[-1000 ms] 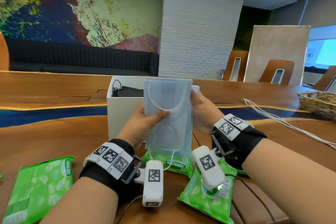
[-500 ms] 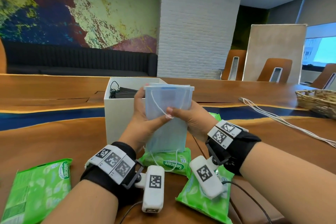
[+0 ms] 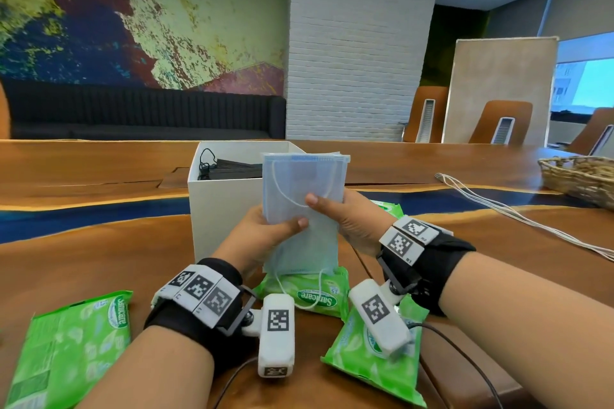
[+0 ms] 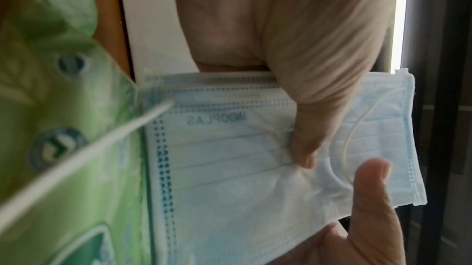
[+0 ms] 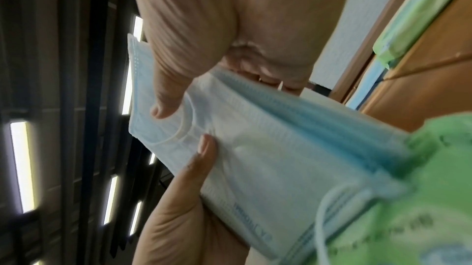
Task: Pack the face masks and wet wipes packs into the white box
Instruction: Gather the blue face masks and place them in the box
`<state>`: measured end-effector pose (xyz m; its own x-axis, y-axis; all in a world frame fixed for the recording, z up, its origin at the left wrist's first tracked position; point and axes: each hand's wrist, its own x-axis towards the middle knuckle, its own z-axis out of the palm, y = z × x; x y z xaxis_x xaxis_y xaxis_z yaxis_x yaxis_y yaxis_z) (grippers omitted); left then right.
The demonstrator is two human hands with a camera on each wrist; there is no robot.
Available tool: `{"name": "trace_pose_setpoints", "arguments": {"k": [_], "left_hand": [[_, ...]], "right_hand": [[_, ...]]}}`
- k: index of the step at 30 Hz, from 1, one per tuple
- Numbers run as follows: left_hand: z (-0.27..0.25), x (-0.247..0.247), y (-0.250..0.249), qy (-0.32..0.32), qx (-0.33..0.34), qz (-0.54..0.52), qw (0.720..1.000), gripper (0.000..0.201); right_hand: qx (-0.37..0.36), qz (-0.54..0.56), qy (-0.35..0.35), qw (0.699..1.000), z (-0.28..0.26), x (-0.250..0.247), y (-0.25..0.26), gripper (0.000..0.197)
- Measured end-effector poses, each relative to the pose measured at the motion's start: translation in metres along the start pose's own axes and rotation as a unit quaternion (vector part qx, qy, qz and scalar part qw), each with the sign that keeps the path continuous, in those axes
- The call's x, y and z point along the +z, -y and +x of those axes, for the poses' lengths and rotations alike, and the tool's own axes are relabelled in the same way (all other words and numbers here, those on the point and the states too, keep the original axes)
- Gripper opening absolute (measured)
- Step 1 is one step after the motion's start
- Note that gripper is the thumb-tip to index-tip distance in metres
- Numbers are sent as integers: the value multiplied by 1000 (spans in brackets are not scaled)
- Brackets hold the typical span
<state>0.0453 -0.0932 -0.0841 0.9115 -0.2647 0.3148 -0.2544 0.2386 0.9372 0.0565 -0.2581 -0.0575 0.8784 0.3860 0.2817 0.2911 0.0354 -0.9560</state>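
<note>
Both hands hold a stack of light blue face masks (image 3: pixel 304 183) upright, just in front of the white box (image 3: pixel 219 209). My left hand (image 3: pixel 275 229) grips its left edge, thumb on the front. My right hand (image 3: pixel 332 209) grips the right edge, thumb across the front over an ear loop. The stack's lower end touches a green wet wipes pack (image 3: pixel 309 292). Black masks (image 3: pixel 229 169) lie in the box. The wrist views show the stack (image 4: pixel 230 158) (image 5: pixel 281 148) pinched by my left hand (image 4: pixel 293 47) and right hand (image 5: pixel 204 27).
More green wipes packs lie on the wooden table (image 3: pixel 99 259): one at the near left (image 3: pixel 66 352), one under my right wrist (image 3: pixel 375 359), one behind my right hand (image 3: pixel 388 209). White cords (image 3: pixel 498 206) and a wicker basket (image 3: pixel 578 176) are at the right.
My right thumb has come round from the stack's right edge onto its front. My left thumb slid across the front too. The stack stays upright before the box.
</note>
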Motion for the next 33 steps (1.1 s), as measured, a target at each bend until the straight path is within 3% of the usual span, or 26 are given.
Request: {"name": "trace_pose_setpoints", "arguments": {"k": [3, 5, 8, 13, 16, 19, 21, 25, 28, 33], "left_hand": [[1, -1, 0, -19, 2, -14, 1000, 22], [2, -3, -1, -40, 5, -31, 999, 20], [4, -7, -3, -62, 13, -49, 997, 17], [6, -12, -6, -82, 44, -83, 992, 20], [8, -16, -8, -92, 55, -115, 988, 20], [9, -18, -11, -94, 70, -133, 984, 23], [10, -19, -12, -95, 74, -143, 982, 29], [13, -19, -9, -97, 72, -159, 980, 25], [13, -18, -6, -96, 67, -154, 981, 30], [15, -17, -3, -98, 53, -150, 982, 37]], "right_hand": [[21, -101, -33, 994, 1, -11, 8, 100], [30, -203, -62, 977, -2, -23, 18, 77], [54, -398, -100, 910, -5, -54, 26, 35], [119, -555, -102, 817, 6, -98, 26, 23], [159, -619, -84, 765, 23, -114, 25, 30], [200, -699, -43, 686, 45, -124, 21, 42], [242, -721, -2, 649, 58, -127, 19, 55], [332, -710, 66, 618, 83, -134, 14, 79], [357, -729, 86, 578, 98, -139, 4, 93], [405, -738, 104, 530, 108, -137, -16, 101]]}}
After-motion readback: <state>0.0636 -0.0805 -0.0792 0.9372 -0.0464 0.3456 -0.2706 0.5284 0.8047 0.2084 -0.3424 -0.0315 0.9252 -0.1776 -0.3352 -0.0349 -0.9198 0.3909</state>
